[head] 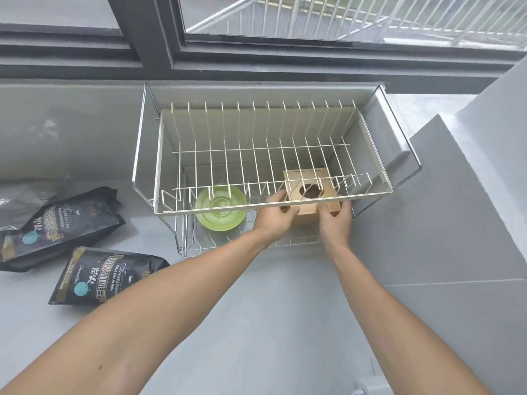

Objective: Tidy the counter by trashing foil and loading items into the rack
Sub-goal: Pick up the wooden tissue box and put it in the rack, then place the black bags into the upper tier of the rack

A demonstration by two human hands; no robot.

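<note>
A two-tier wire dish rack (285, 203) stands against the wall under the window. On its lower tier sits a green plate (221, 209) at the left. To the right of the plate is a light wooden box (309, 189) with a round hole in its top. My left hand (275, 213) grips the box's left side and my right hand (336, 219) grips its right front corner, both reaching under the upper tier's front rail. The upper tier holds nothing.
Two black foil pouches lie on the grey counter at the left, one farther back (60, 226) and one nearer (105, 276). A grey raised ledge (456, 195) borders the rack on the right. A window frame (256, 58) runs along the back.
</note>
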